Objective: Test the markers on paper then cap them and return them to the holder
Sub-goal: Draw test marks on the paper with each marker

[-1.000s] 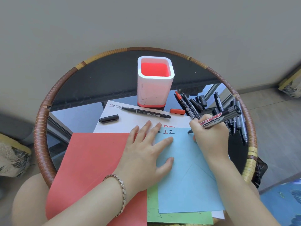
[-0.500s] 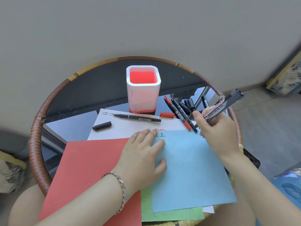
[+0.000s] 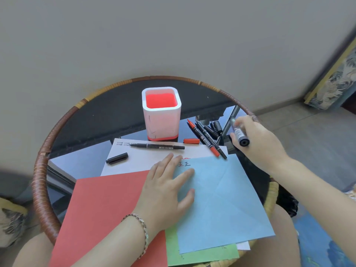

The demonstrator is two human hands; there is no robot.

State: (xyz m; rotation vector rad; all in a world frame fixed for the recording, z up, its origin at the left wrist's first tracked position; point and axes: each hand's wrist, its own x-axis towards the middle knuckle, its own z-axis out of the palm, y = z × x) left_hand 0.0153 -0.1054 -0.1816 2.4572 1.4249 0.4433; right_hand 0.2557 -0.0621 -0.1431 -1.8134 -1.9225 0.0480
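Right of centre, the right hand [image 3: 258, 143] is curled around a grey whiteboard marker [image 3: 238, 132] with its butt end toward the camera. The marker's far end is blurred, so I cannot tell whether it is capped. It hangs over the loose markers [image 3: 207, 138] heaped right of the white holder [image 3: 161, 116], where several dark caps blend into the glass. The left hand [image 3: 167, 187] lies flat, fingers spread, on the blue paper [image 3: 221, 199] at lower centre, and only an edge of the green sheet [image 3: 202, 255] beneath shows.

One head-worn camera looks down, close over the table [image 3: 39, 176].
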